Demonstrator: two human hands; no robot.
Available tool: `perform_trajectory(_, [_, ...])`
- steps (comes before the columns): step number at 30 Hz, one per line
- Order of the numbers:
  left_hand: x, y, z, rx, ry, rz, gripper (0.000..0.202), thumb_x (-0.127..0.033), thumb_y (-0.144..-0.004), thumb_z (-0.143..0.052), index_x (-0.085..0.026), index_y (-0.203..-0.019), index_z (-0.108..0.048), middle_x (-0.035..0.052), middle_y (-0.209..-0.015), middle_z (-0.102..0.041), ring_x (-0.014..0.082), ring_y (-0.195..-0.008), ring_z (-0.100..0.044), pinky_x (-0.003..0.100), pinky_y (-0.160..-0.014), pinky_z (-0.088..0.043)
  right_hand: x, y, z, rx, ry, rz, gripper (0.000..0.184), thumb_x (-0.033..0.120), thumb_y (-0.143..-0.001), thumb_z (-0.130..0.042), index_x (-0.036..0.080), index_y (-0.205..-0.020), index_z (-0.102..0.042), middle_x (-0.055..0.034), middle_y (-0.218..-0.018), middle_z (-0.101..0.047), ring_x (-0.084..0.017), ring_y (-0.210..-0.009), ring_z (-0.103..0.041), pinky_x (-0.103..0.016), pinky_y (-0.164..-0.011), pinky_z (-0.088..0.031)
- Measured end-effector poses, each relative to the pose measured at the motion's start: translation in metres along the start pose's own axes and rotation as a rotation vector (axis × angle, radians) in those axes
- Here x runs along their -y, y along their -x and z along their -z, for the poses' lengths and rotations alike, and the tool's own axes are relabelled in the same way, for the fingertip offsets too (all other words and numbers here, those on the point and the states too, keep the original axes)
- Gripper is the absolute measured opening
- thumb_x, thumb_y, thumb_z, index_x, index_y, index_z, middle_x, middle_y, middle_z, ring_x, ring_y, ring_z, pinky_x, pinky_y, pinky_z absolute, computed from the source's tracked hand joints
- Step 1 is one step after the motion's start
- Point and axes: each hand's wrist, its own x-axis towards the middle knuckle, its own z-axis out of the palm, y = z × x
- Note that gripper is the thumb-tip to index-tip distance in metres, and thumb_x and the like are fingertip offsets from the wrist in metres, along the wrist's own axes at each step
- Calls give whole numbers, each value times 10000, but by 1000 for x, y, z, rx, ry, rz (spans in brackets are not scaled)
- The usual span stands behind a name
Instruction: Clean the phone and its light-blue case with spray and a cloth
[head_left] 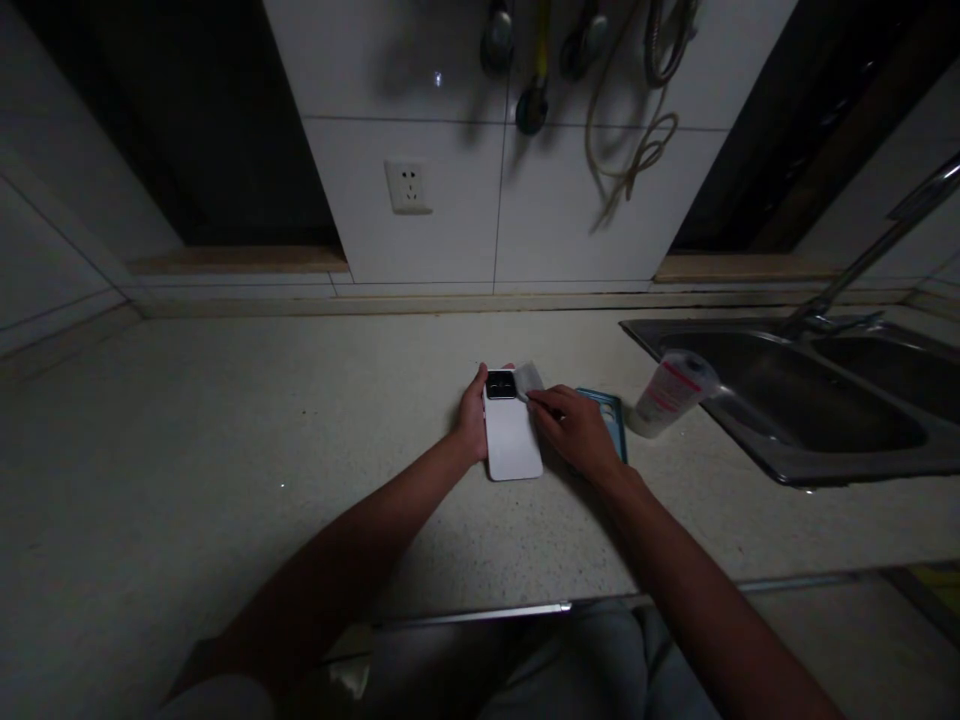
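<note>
A white smartphone is held back side up above the counter, its black camera block at the upper left corner. My left hand grips the phone's left edge, with fingertips showing past the top. In my right hand a thin whitish wipe or tissue is pinched at the phone's upper right, close beside the camera block. Partly hidden under my right hand lies a blue-rimmed phone case on the counter.
Right of the case stands a clear plastic cup with red print, tilted in the view. A steel double sink with a faucet is set in the counter at right. A socket, pipes and a loose cord are on the tiled wall.
</note>
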Motion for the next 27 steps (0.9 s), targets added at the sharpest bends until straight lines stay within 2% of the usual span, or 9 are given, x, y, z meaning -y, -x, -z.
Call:
perform_trajectory(9, [2,2,-3,39,48,-40,434,-545,-944,-479,-200,-1157,-634,114,-1021,-733,292,-945,-709,463,-875,-527,0,2,6,79,12,155,215,231,-931,-574,175,-990,-773,-105,-929,-666,-210,-847,-625,-344,-751,-495])
perform_trajectory(13, [2,-2,0,3,62,-78,450,-551,-962,-436,-201,-1181,-616,117,-1022,-725,283,-963,-703,435,-851,-526,7,4,10,219,-70,309,192,231,-934,-594,175,-965,-775,-84,-885,-673,-195,-837,-615,-335,-748,-454])
perform_trajectory(17, [2,-5,5,17,59,-91,488,-579,-964,-407,-210,-1205,-616,122,-1051,-721,299,-974,-696,433,-811,-527,15,9,12,359,-134,420,137,276,-916,-661,201,-921,-776,-54,-853,-693,-191,-856,-617,-348,-784,-395])
perform_trajectory(20, [2,-5,6,21,78,-83,496,-585,-963,-397,-206,-1181,-631,124,-1041,-723,296,-968,-693,430,-818,-523,18,12,12,402,-172,453,147,335,-905,-694,216,-928,-776,-49,-874,-702,-187,-877,-618,-353,-810,-381])
perform_trajectory(27, [-1,-1,2,-21,102,-104,491,-557,-976,-373,-180,-1105,-660,136,-1027,-724,302,-978,-690,453,-870,-511,7,13,20,363,-172,412,138,343,-913,-688,234,-921,-773,-51,-880,-704,-193,-883,-610,-355,-802,-394])
